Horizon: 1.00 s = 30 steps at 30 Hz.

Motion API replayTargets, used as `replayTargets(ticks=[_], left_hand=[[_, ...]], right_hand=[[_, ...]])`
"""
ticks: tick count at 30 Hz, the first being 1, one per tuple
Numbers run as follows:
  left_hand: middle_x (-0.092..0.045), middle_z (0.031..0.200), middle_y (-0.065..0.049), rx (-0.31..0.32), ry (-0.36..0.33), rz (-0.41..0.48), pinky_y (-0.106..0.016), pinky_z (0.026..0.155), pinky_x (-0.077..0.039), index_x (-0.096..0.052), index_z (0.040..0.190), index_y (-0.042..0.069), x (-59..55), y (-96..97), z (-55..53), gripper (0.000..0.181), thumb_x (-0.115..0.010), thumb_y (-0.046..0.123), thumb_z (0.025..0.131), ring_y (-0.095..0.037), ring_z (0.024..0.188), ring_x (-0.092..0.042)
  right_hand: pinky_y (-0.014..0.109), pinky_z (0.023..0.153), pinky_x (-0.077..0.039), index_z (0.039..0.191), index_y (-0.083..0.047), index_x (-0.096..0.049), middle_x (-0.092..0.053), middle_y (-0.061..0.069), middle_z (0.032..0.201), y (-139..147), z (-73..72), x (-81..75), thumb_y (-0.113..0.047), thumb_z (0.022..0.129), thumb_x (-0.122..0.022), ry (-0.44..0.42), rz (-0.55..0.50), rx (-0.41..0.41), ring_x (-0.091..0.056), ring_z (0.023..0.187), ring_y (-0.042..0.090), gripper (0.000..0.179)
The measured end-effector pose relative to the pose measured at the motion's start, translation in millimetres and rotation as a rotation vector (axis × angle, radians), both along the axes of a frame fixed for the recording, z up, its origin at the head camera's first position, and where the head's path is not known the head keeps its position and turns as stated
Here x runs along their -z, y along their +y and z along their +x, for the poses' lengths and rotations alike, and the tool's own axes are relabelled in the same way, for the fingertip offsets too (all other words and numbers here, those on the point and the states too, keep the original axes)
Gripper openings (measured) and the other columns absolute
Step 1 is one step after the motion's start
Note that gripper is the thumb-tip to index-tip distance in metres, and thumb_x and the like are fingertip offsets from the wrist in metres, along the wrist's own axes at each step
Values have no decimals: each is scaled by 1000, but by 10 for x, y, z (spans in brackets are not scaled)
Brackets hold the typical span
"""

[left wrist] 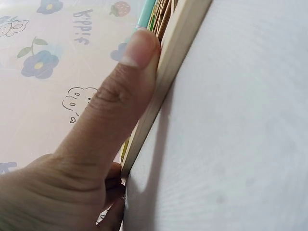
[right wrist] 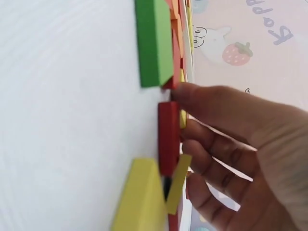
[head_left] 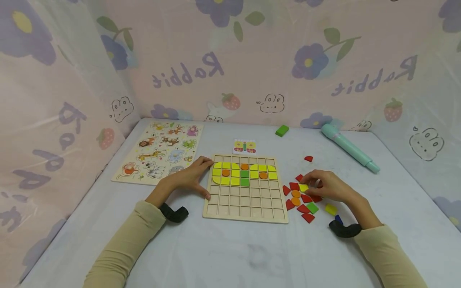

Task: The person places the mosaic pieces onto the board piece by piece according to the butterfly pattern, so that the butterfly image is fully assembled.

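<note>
My left hand (head_left: pixel 189 176) is spread wide, thumb and fingers touching the edge of the wooden grid board (head_left: pixel 235 201) that lies just right of it. My right hand (head_left: pixel 325 186) is narrow, thumb and fingertips pinching a small yellow piece (head_left: pixel 303 187) beside that board. Both hands are over the bench (head_left: pixel 223 252), whose pale, whitish top runs on all round them. Red pieces (head_left: pixel 307 218), orange discs (head_left: pixel 295 201) and a green tile (head_left: pixel 312 207) lie scattered beside my right fingers. Left of and beyond my left hand, an animal puzzle (head_left: pixel 151 140) lies flat; farther off, between my hands, is a picture card (head_left: pixel 245 146). A teal stick (head_left: pixel 349 148) lies slantwise beyond my right hand. Past it all, pale pinkish walls (head_left: pixel 173 36) rise ahead and to either side of my hands, printed with purple flowers, strawberries, rabbit faces and "Rabbit" in reversed letters.
</note>
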State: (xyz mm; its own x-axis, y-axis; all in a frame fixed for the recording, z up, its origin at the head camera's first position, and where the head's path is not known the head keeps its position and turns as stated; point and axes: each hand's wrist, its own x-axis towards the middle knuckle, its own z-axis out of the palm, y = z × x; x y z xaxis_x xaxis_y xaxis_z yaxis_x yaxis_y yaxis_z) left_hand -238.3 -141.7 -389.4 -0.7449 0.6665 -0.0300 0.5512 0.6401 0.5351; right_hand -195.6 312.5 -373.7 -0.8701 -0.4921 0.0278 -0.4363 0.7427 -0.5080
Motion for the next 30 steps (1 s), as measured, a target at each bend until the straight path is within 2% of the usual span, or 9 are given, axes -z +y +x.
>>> replayTargets(ticks=[6,10,15,22,26,30], left_hand=[[-25,142,-12,10,2,4,-42,110,-27,-25,145,0,3,-7,3,119,-84,54,57,-26,133,-27],[-26,141,-13,12,15,7,-42,110,-26,-25,144,-1,8,-7,-2,118,-84,54,57,-27,133,-28],[-26,141,-13,16,24,8,-41,110,-26,-26,144,-1,12,-5,-10,118,-84,54,57,-26,133,-28],[-26,141,-13,11,14,12,-41,110,-26,-26,144,-1,19,5,-16,118,-84,53,57,-25,133,-28],[-26,141,-13,16,12,10,-41,111,-26,-25,144,-1,27,9,-22,118,-83,54,57,-25,133,-28],[-25,141,-12,9,25,-1,-41,110,-26,-25,145,0,37,-6,-25,119,-82,57,57,-25,133,-27]], right_hand=[[21,61,-48,98,-10,-68,-60,-4,82,-67,-8,-30,-19,76,-78,30,38,50,-50,74,14,26],[24,62,-48,97,-11,-69,-60,-4,80,-250,-33,-65,-16,75,-78,71,-9,46,-51,75,17,25],[26,64,-48,96,-11,-70,-62,-4,84,-642,-75,-82,-17,74,-79,95,-66,-30,-54,76,18,24],[24,67,-49,99,-9,-71,-67,-4,89,-1127,-171,-9,-20,75,-78,63,-94,-89,-55,77,13,27],[27,73,-50,98,-9,-71,-67,-3,90,-1248,-214,24,-21,76,-78,75,-87,-122,-55,79,12,26],[28,71,-48,97,-10,-71,-66,-3,91,-1278,-241,46,-21,76,-78,88,-103,-155,-53,80,14,25]])
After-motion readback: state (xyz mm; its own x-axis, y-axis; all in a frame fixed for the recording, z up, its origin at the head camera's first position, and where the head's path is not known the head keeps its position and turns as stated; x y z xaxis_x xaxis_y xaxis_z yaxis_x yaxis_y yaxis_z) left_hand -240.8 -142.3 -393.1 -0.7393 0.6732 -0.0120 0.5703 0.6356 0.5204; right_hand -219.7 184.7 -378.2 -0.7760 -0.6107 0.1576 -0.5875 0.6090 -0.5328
